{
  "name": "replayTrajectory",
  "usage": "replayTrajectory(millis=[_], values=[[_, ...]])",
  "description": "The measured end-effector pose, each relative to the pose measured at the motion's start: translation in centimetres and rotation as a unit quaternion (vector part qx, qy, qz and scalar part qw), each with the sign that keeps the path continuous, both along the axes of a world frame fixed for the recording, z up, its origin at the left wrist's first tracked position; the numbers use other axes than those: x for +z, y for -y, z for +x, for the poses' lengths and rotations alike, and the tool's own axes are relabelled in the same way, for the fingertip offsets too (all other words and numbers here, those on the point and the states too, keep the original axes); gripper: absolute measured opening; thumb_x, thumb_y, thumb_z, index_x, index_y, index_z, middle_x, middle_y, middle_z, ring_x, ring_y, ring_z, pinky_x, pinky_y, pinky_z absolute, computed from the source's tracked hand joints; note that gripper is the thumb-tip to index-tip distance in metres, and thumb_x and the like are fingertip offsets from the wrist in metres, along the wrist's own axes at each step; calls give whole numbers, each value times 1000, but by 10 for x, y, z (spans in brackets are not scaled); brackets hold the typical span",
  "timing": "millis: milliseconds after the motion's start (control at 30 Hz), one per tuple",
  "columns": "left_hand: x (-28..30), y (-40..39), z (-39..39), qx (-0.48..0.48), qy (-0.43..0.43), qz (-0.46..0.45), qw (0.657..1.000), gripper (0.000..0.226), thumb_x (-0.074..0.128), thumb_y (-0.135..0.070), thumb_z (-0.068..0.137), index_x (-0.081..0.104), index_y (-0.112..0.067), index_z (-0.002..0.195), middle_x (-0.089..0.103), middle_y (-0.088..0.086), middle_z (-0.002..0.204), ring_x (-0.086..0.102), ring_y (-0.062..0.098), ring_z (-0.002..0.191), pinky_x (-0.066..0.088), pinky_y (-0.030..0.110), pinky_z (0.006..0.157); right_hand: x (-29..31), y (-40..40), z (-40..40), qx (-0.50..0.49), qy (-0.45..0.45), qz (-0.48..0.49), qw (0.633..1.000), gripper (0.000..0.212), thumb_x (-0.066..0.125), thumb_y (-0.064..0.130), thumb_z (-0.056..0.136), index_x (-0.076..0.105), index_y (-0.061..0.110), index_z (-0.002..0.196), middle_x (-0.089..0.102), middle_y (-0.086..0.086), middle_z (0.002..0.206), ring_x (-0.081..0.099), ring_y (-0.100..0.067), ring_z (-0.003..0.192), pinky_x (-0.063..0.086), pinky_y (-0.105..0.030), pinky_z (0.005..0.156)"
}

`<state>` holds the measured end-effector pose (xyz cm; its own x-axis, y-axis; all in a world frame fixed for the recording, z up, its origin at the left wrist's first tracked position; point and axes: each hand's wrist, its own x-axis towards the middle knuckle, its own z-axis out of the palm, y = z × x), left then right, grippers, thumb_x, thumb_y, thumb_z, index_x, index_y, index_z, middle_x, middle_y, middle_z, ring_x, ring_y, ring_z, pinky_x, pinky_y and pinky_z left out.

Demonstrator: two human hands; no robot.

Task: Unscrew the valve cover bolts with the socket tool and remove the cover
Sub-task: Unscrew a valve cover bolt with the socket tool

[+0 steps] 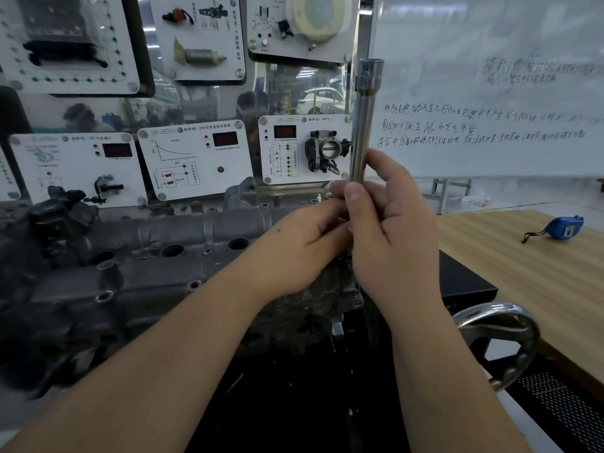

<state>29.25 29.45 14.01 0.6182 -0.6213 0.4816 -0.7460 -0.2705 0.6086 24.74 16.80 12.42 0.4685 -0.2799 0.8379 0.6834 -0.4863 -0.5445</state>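
A long chrome socket tool [363, 125] stands upright, its socket end pointing up at the top. My right hand [392, 230] grips its lower shaft, thumb and fingers wrapped round it. My left hand [300, 246] pinches the same shaft just below, fingertips meeting those of my right hand. The grey metal valve cover [163, 256] lies across the engine under and to the left of my hands, with several round holes and bolt bosses along it. The tool's lower end is hidden behind my hands.
Display boards with sensors [192, 158] and a throttle body [327, 150] stand behind the engine. A whiteboard [490, 93] fills the upper right. A wooden table [539, 273] holds a blue tape measure [565, 227]. A chrome handwheel [500, 341] sits at the lower right.
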Motion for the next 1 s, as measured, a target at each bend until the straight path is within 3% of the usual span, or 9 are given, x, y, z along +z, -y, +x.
replayTrajectory(millis=[67, 167, 300, 367, 500, 633, 767, 900, 1000], values=[[0, 0, 1, -4, 1, -3, 1000, 21, 49, -24, 108, 67, -19, 118, 75, -6, 103, 70, 9, 96, 55, 36, 86, 0, 0, 0, -2, 4, 0, 1000, 33, 52, 26, 101, 45, 48, 125, 73, 25, 103, 67, 7, 100, 48, -9, 83], [-1, -1, 2, -7, -8, -6, 1000, 20, 51, -26, 107, 68, -23, 117, 75, -8, 102, 70, 6, 93, 57, 32, 84, -1, 1, 2, -3, 5, 0, 1000, 31, 51, 28, 102, 45, 54, 117, 73, 24, 105, 69, 2, 100, 53, -20, 80], [-1, 0, 3, 0, 4, 5, 1000, 19, 51, -28, 108, 67, -24, 117, 75, -3, 102, 71, 17, 94, 57, 47, 85, -3, 3, 4, 6, 6, 18, 1000, 25, 53, 29, 101, 53, 41, 123, 75, 18, 104, 70, -1, 100, 56, -26, 78], [-1, 1, 4, 2, 6, 2, 1000, 19, 53, -29, 106, 67, -24, 119, 75, -1, 104, 72, 20, 97, 57, 50, 86, -3, 3, 4, 6, 3, 29, 1000, 27, 56, 34, 98, 57, 32, 125, 76, 17, 102, 71, -1, 98, 58, -23, 80], [-2, 2, 4, 4, 14, -5, 1000, 20, 60, -30, 101, 66, -29, 120, 74, 3, 103, 71, 23, 93, 57, 51, 83, 0, 1, 1, -35, 19, 40, 998, 24, 68, 39, 91, 66, 32, 114, 72, 13, 98, 70, -9, 95, 61, -36, 81], [-2, 3, 3, 3, 12, 7, 1000, 20, 56, -33, 104, 64, -23, 119, 72, 4, 103, 70, 25, 92, 56, 51, 80, -1, 1, 1, -78, 48, 32, 995, 13, 68, 31, 93, 69, 36, 105, 70, 14, 86, 68, -6, 82, 55, -22, 72], [-3, 1, 4, -8, -4, 8, 1000, 17, 48, -33, 108, 64, -32, 110, 73, 0, 101, 69, 19, 95, 55, 45, 87, -2, 9, 3, -65, 30, 13, 997, 21, 59, 28, 99, 74, 21, 111, 66, 16, 75, 64, -2, 72, 45, -14, 67], [-3, 2, 7, -14, -4, 5, 1000, 16, 53, -30, 106, 64, -29, 118, 74, -1, 104, 71, 19, 95, 58, 43, 87, -1, 10, 2, -7, 33, 29, 999, 43, 59, 34, 96, 52, 43, 137, 75, 21, 98, 71, -1, 82, 56, -19, 76], [-2, 3, 5, -23, 6, 6, 1000, 29, 55, -30, 105, 60, -34, 133, 74, -1, 112, 71, 18, 104, 56, 49, 93, -1, 5, 5, -8, 31, 24, 999, 49, 67, 39, 90, 50, 40, 135, 74, 18, 102, 72, -6, 92, 60, -27, 80]])
